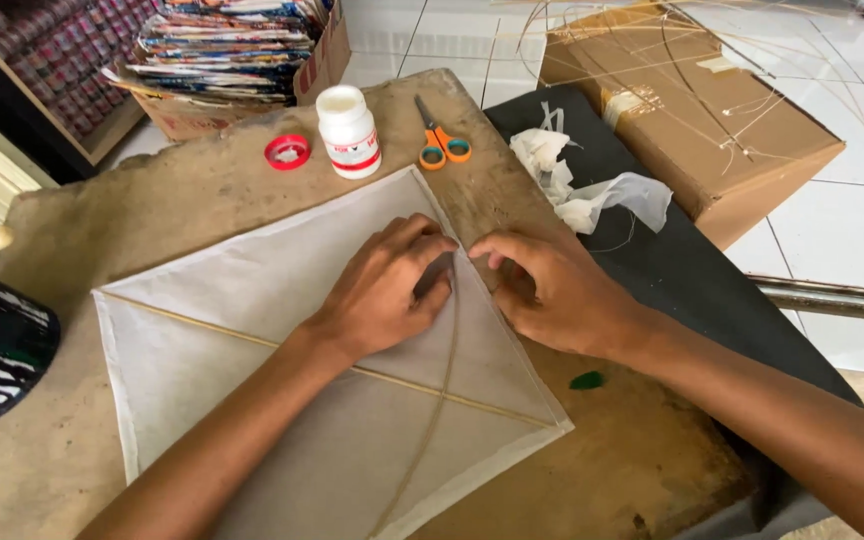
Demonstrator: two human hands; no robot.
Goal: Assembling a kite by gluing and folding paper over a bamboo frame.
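Left hand (384, 290) flat, right hand (552, 290) fingers curled, both pressing the upper-right edge of the white diamond-shaped paper kite (252, 350) on the worn brown table (152, 210), gripping nothing.

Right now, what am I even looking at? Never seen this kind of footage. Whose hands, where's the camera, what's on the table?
There is no machine here. One camera sits on a person's head and looks down at their own two bare hands, so there is only this single view.

The hands work on a worn wooden board. On it lies a white paper kite, diamond-shaped, with thin bamboo sticks crossing it. The left hand presses flat on the kite near its upper right edge. The right hand presses on that same edge, fingers curled; neither hand grips a tool.

Behind the kite stand a white glue bottle, its red cap lying beside it, and orange-handled scissors. To the right are white paper scraps on a dark cloth, and a cardboard box with thin sticks on top.
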